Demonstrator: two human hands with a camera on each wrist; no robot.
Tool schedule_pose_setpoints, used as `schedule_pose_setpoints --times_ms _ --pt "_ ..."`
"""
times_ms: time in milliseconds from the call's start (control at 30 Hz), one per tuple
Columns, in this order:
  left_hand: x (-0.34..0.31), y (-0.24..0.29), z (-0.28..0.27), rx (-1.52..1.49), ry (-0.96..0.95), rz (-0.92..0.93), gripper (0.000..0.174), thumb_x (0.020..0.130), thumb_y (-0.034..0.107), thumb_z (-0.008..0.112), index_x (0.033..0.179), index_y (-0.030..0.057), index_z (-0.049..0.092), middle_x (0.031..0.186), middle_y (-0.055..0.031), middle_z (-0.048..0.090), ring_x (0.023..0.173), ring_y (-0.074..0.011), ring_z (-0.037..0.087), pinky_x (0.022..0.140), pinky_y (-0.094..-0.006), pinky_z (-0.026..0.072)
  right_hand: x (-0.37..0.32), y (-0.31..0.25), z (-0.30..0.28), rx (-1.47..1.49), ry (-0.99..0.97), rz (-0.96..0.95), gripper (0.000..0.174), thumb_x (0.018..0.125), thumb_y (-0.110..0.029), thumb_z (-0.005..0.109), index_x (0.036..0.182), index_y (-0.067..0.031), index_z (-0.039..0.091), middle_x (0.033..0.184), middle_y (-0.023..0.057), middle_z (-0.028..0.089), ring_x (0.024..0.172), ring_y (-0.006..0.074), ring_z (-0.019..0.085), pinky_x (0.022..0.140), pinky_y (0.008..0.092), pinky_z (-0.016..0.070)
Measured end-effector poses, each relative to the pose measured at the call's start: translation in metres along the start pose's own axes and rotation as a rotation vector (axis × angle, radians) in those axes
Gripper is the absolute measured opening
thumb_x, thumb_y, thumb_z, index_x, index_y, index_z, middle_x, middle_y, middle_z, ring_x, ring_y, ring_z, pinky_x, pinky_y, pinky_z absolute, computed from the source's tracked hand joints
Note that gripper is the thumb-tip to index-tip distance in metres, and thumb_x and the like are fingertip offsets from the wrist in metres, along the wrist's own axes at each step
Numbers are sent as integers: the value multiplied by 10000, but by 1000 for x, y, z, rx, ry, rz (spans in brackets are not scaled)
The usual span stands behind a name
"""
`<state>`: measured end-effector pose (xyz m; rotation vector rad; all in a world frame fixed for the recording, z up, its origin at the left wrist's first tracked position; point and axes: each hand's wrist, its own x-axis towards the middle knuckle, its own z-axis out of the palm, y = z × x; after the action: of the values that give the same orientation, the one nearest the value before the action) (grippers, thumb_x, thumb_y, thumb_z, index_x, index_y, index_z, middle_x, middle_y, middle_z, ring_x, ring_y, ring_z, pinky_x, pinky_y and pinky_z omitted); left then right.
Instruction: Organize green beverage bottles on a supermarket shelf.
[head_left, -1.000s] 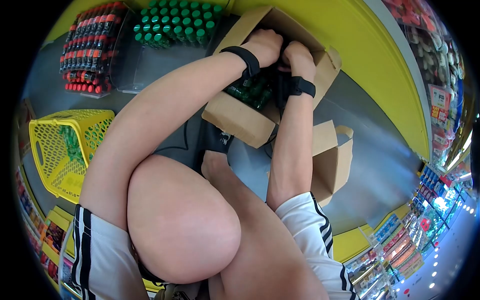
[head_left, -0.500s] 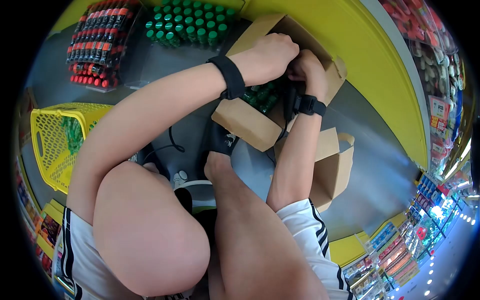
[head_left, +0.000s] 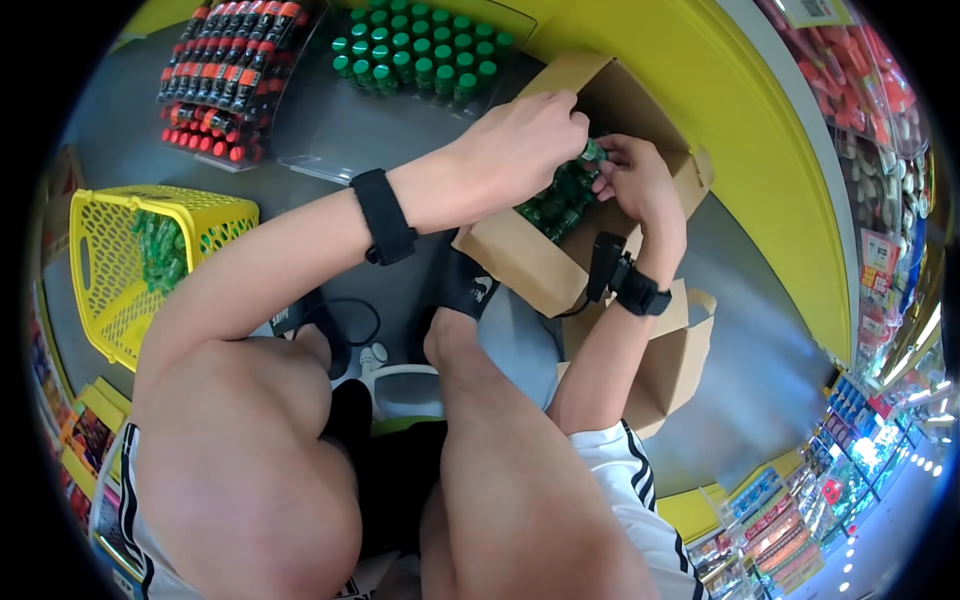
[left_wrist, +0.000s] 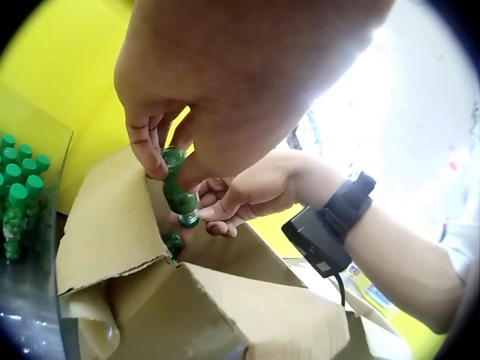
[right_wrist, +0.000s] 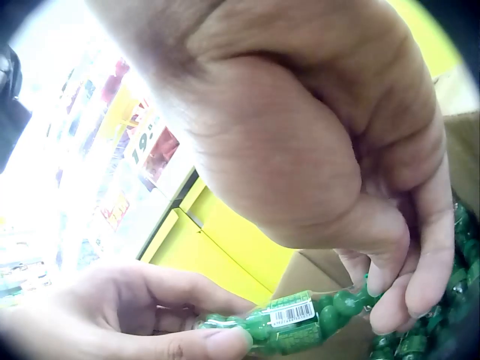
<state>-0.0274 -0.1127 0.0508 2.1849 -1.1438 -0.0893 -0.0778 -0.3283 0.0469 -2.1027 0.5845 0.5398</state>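
Observation:
A small green bottle point(head_left: 592, 152) is held between both hands over the open cardboard box point(head_left: 532, 268). My left hand point(head_left: 520, 155) grips one end; in the left wrist view its fingers curl round the bottle point(left_wrist: 177, 184). The right hand point(head_left: 645, 185) pinches the other end between thumb and fingers, as the right wrist view shows beside the bottle's barcode label point(right_wrist: 292, 314). More green bottles point(head_left: 555, 205) lie in the box below.
Rows of green-capped bottles point(head_left: 425, 50) and dark red-labelled bottles point(head_left: 225, 70) stand at the upper left. A yellow basket point(head_left: 100, 290) holds green items. Another open carton point(head_left: 685, 360) sits right of the box; a cable loops near the feet.
Both hands have come up from deep inside the box, and a green bottle now shows between them. The left hand moved back over the box's left side. The head view has shifted.

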Motion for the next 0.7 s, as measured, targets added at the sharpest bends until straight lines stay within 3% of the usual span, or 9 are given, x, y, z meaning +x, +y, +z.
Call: schedule_pose_setpoints --times_ms 267,400,467,500,600,633,700 --pt "-28 -18 -23 -118 38 -126 284 953 98 723 1198 -2 621 1082 -167 598 993 -409 641 821 -488 547 -27 -42 9 38 110 -62 231 989 28 638 1201 31 731 933 116 764 695 132 691 657 300 575" --pt "-42 -32 -26 -94 65 -157 320 956 115 728 1236 23 606 1095 -165 613 996 -415 647 823 -486 553 -39 -70 23 15 152 -126 207 984 2 657 1170 25 744 911 126 760 705 145 693 675 316 561" --pt "-48 -39 -28 -126 143 -186 332 953 121 734 1244 28 606 1116 -165 632 995 -418 653 820 -481 561 -43 -86 33 -15 304 -238 195 974 -19 672 1148 27 746 896 144 751 724 179 700 696 344 552" --pt "-51 -42 -29 -121 148 -191 332 953 121 734 1244 28 606 1116 -165 632 995 -418 653 820 -481 561 -45 -94 38 -35 331 -265 196 963 -33 684 1137 38 741 878 166 735 737 238 702 722 372 554" --pt "-62 -48 -30 -162 241 -219 347 953 120 741 1259 34 602 1142 -164 644 1004 -420 654 814 -475 559 -49 -115 54 -63 373 -292 197 956 -27 680 1131 39 741 884 193 729 763 302 709 747 387 554" --pt "-65 -48 -31 -180 263 -261 344 954 116 744 1258 33 606 1142 -163 646 987 -411 657 806 -467 558 -46 -114 61 -99 418 -374 185 945 -20 682 1112 34 743 892 217 718 810 367 704 773 422 550" --pt "-72 -53 -30 -196 289 -307 342 954 113 747 1256 32 610 1142 -161 648 970 -402 660 798 -459 556 -43 -119 74 -147 435 -442 176 941 -23 686 1097 30 745 901 224 715 834 385 701 782 439 546"
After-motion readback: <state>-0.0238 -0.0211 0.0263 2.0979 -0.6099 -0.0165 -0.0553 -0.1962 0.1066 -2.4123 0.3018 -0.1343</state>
